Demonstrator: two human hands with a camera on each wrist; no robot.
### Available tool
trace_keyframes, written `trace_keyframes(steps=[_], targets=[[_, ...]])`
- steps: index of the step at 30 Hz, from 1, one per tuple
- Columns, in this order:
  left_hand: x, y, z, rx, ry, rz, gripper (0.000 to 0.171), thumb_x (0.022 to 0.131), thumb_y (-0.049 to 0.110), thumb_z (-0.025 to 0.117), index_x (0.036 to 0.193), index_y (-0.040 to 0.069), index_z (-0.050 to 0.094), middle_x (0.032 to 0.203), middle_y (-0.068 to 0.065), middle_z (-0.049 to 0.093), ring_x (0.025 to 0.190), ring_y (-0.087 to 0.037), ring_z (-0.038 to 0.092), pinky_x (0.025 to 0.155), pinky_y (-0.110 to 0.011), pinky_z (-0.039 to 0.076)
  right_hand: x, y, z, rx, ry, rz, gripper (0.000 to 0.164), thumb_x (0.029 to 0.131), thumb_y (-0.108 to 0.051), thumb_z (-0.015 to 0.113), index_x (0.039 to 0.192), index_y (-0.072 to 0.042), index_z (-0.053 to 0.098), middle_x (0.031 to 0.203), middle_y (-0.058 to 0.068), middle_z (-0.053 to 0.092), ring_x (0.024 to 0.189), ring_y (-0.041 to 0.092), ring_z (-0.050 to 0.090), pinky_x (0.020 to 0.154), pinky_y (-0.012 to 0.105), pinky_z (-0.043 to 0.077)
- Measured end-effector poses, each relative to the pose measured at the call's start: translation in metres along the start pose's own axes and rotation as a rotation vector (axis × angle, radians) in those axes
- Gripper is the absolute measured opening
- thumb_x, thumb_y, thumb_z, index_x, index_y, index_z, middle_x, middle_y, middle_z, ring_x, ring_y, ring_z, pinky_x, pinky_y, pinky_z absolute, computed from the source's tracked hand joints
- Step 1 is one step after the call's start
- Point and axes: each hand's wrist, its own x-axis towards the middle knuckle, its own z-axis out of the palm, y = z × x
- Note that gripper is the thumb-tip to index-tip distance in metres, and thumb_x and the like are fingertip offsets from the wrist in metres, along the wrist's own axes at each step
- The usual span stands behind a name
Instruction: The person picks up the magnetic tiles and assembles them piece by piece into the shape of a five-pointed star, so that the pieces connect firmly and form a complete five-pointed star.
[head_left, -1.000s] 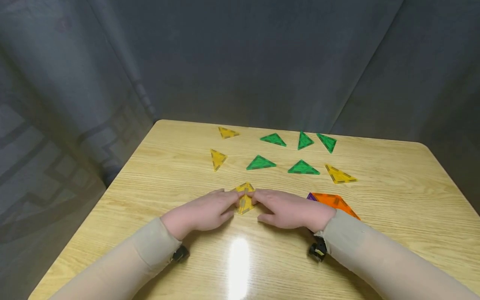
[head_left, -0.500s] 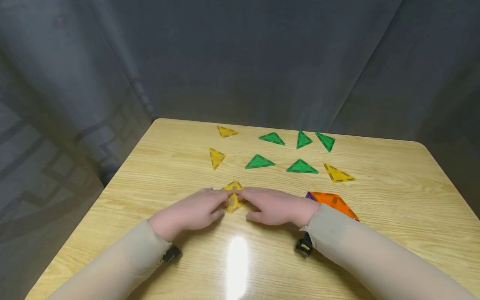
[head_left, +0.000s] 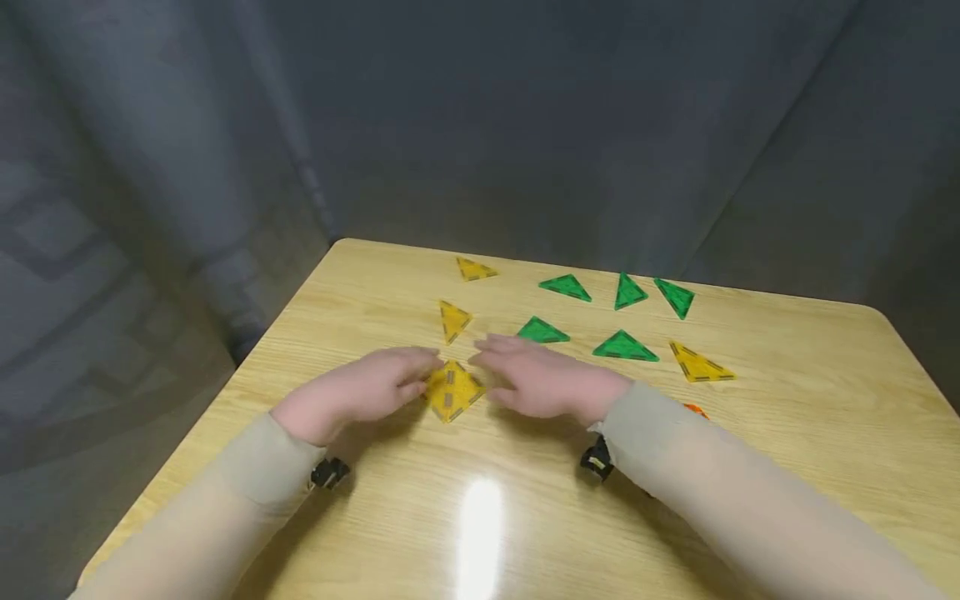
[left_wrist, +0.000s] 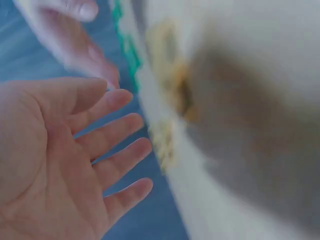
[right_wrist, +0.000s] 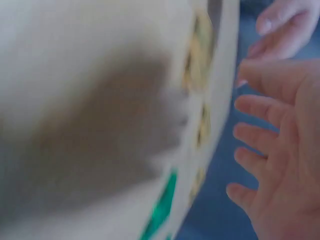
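Note:
Two yellow translucent triangle tiles (head_left: 454,395) lie edge to edge on the wooden table, forming a four-sided shape between the hands in the head view. My left hand (head_left: 363,390) hovers just left of them, blurred, its fingers extended. On their right is my right hand (head_left: 543,380), also raised and holding nothing. Both wrist views show bare palms with fingers apart: the left palm (left_wrist: 50,155) and the right palm (right_wrist: 287,155). A green triangle tile (head_left: 542,331) is partly covered by the right hand's fingers.
More green triangle tiles (head_left: 626,347) lie toward the back, with loose yellow triangle tiles (head_left: 453,321) to the left and another yellow tile (head_left: 700,364) to the right. An orange piece (head_left: 696,410) peeks out behind the right sleeve. A grey curtain (head_left: 525,125) hangs behind the table (head_left: 420,533).
Both hands pressed the yellow tiles and shifted them left; now they have lifted off and drawn apart. The head view has turned slightly, and the right arm now covers most of the orange piece.

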Motion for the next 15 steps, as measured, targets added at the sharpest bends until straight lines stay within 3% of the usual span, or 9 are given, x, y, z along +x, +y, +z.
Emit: trace_keyframes(steps=[3, 8, 11, 15], targets=[[0.011, -0.016, -0.021, 0.087, 0.044, -0.018, 0.045, 0.100, 0.005, 0.050, 0.144, 0.010, 0.052, 0.154, -0.013, 0.038, 0.139, -0.036, 0.036, 0.114, -0.052, 0.026, -0.014, 0.031, -0.017, -0.012, 0.070, 0.079, 0.054, 0.103, -0.024, 0.054, 0.154, -0.018, 0.037, 0.163, 0.005, 0.017, 0.149, 0.027, 0.010, 0.118, 0.050, 0.015], [0.047, -0.043, -0.039, 0.172, 0.091, 0.059, 0.053, 0.092, -0.012, 0.047, 0.137, 0.013, 0.060, 0.155, -0.012, 0.037, 0.136, -0.036, 0.040, 0.110, -0.050, 0.035, -0.024, 0.075, -0.026, -0.002, 0.103, 0.168, 0.055, 0.100, 0.000, 0.049, 0.152, -0.017, 0.041, 0.162, 0.011, 0.021, 0.146, 0.035, 0.020, 0.110, 0.056, 0.033], [0.073, -0.051, -0.039, 0.131, 0.062, 0.063, 0.058, 0.089, -0.016, 0.049, 0.136, 0.016, 0.062, 0.158, -0.009, 0.030, 0.139, -0.034, 0.036, 0.113, -0.047, 0.032, -0.020, 0.087, -0.020, -0.032, 0.084, 0.151, 0.059, 0.098, 0.007, 0.044, 0.151, -0.017, 0.043, 0.159, 0.016, 0.025, 0.142, 0.040, 0.027, 0.102, 0.055, 0.042], [0.102, -0.054, -0.034, 0.076, -0.028, 0.020, 0.063, 0.088, -0.017, 0.048, 0.137, 0.021, 0.061, 0.159, -0.013, 0.027, 0.143, -0.034, 0.028, 0.117, -0.046, 0.023, -0.008, 0.089, -0.014, -0.045, 0.105, 0.117, 0.062, 0.094, 0.010, 0.048, 0.149, -0.020, 0.047, 0.156, 0.018, 0.032, 0.140, 0.040, 0.032, 0.105, 0.055, 0.040]])
